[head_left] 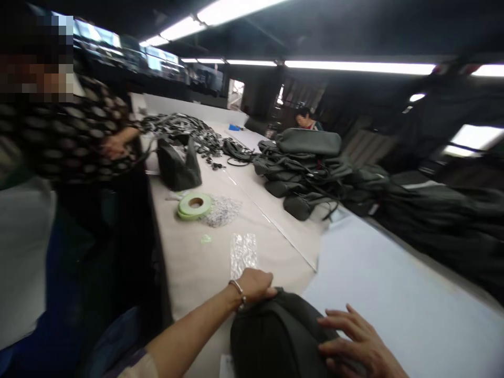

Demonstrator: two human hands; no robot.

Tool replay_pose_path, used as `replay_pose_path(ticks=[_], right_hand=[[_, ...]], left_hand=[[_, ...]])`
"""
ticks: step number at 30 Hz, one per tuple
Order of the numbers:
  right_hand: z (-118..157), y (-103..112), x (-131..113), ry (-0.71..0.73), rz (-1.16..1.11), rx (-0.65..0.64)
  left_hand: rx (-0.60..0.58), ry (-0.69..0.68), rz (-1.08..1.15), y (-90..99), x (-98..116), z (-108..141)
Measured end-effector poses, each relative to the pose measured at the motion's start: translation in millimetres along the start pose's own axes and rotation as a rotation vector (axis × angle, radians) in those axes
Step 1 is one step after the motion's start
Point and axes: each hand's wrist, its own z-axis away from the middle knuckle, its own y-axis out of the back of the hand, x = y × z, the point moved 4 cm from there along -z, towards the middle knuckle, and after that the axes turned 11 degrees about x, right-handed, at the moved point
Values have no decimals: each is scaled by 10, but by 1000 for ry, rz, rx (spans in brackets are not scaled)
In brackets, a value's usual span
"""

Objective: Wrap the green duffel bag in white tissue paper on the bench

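A dark grey-green bag (275,336) lies on the table right in front of me, at the bottom of the head view. My left hand (254,286), with a bracelet at the wrist, is closed on the bag's far end. Against the bag's right side rests my right hand (356,341), fingers spread and slightly bent. Just beyond my left hand is a crinkled clear plastic packet (244,251). Part of a white tag or paper (226,366) shows at the bag's lower left. The bag's near end is cut off by the frame.
A pale green tape roll (195,206) sits beside a heap of small clear pieces (222,211). Farther along are an upright dark bag (179,163) and dark straps (185,128). Bags are piled (307,163) at right, beyond white sheeting (374,273). A co-worker (79,131) stands at left.
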Motion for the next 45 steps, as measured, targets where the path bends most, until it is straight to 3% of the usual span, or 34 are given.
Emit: replay_pose_path(ticks=[4, 9, 13, 16, 20, 26, 31, 33, 35, 36, 38, 40, 41, 43, 45], right_hand=[[273, 140, -226, -12, 9, 72], [166, 161, -278, 50, 43, 154], [52, 191, -346, 70, 37, 118], [108, 231, -398, 74, 61, 69], [446, 307, -366, 60, 90, 109], [1272, 392, -228, -24, 134, 150], [1638, 388, -155, -129, 103, 233], [1660, 379, -115, -216, 11, 274], [1636, 380, -93, -282, -94, 307], [1613, 385, -90, -298, -137, 316], [1557, 403, -92, -297, -182, 325], [1516, 421, -83, -272, -193, 325], [1513, 430, -72, -247, -187, 325], [1564, 453, -44, -168, -153, 322], [1717, 483, 0, -100, -109, 312]], left_hand=[[-15, -80, 5, 20, 30, -21], [-107, -93, -8, 37, 53, -73], [-266, -122, 55, -77, 40, -129], [-266, -147, 89, -162, 4, -175], [-152, -155, 93, -225, -58, -200], [-67, -142, 106, -257, -126, -170], [-41, -126, 74, -92, -90, -164], [24, -106, 56, 105, 86, -115], [136, -169, 82, 339, 453, -1], [177, -268, 106, 434, 710, 87], [174, -627, 151, 525, 1301, 334], [73, -931, 126, 465, 1777, 602], [29, -1000, 95, 401, 1928, 699], [16, -1006, 38, 270, 2068, 795], [44, -975, 9, 175, 2061, 806]])
